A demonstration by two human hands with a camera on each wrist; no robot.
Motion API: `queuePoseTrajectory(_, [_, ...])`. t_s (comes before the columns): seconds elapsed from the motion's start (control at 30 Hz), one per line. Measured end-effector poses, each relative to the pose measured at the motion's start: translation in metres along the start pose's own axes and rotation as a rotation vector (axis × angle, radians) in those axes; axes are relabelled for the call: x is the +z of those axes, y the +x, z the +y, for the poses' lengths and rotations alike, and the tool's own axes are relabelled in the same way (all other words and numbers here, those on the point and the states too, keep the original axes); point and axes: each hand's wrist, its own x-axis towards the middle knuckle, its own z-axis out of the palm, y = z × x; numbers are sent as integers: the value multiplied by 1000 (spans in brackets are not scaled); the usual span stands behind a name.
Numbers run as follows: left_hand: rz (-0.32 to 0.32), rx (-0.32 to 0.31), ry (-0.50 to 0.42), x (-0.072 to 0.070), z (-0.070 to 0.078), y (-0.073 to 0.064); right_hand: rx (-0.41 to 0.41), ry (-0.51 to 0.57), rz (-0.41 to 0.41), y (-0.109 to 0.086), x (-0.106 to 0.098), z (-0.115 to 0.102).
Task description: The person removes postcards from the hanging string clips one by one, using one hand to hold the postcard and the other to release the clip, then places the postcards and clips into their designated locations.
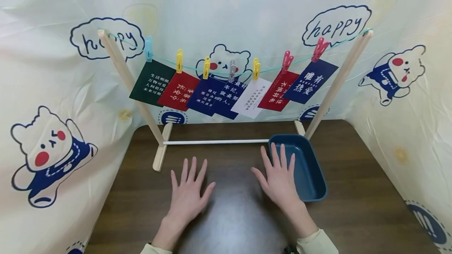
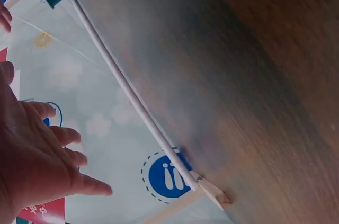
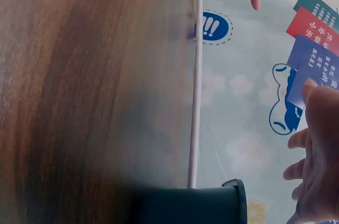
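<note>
My left hand (image 1: 187, 197) hangs palm down over the table's left half, fingers spread and holding nothing. The right hand (image 1: 280, 185), also spread and without anything in it, overlaps the left side of a dark blue plastic bin (image 1: 310, 171) in the head view. Beyond both hands a green string runs between two wooden posts. Clothespins, among them a light blue clothespin (image 1: 148, 49), a grey clothespin (image 1: 232, 70) and a red clothespin (image 1: 319, 49), hold up printed cards, such as a green card (image 1: 152, 83), a white card (image 1: 251, 97) and a blue card (image 1: 310, 81).
A wooden post (image 1: 121, 68) rises at the left and another post (image 1: 337, 85) at the right. Low between their feet lies a white rod (image 1: 215, 142). The brown table (image 1: 229, 218) is backed by a pale cartoon-printed curtain (image 1: 226, 7).
</note>
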Motion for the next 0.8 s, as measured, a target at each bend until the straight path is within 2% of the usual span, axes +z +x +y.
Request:
queuePoseTrajectory(0.23, [-10,-22,-99,-15,-5,3,-19,61,-7,10,-11,-11])
queuePoseTrajectory(0.4, [6,-32,-110,-37,-21,15,-84,95,41,28,-34,-31])
queuePoseTrajectory(0.47, [39,-31,-125,-49,-30,22,-120,98,70,38,-44,-41])
queuePoseTrajectory(0.57, [130,-37,-192,-68,-42,33,-180,115,109,52,-59,-60])
queuePoseTrajectory(0.8, [465,11,-442,-120,-69,67,-407,229,176,87,-103,-109])
